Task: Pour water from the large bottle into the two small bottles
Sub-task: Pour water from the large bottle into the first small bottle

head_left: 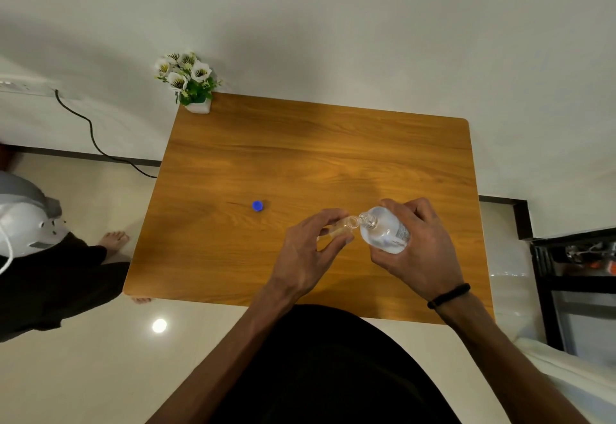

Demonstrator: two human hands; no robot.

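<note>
My right hand (421, 247) grips the large clear bottle (385, 230), tilted to the left with its open mouth against the mouth of a small clear bottle (340, 227). My left hand (308, 253) holds that small bottle, tipped toward the large one, above the wooden table (300, 156). Both bottles are uncapped. A blue cap (257, 205) lies on the table to the left of my hands. Only one small bottle shows in view.
A white pot of flowers (188, 81) stands at the table's far left corner. Another person's legs and bare feet (113, 240) are left of the table. A black shelf (573, 277) stands at the right. A black cable (93, 136) runs along the wall.
</note>
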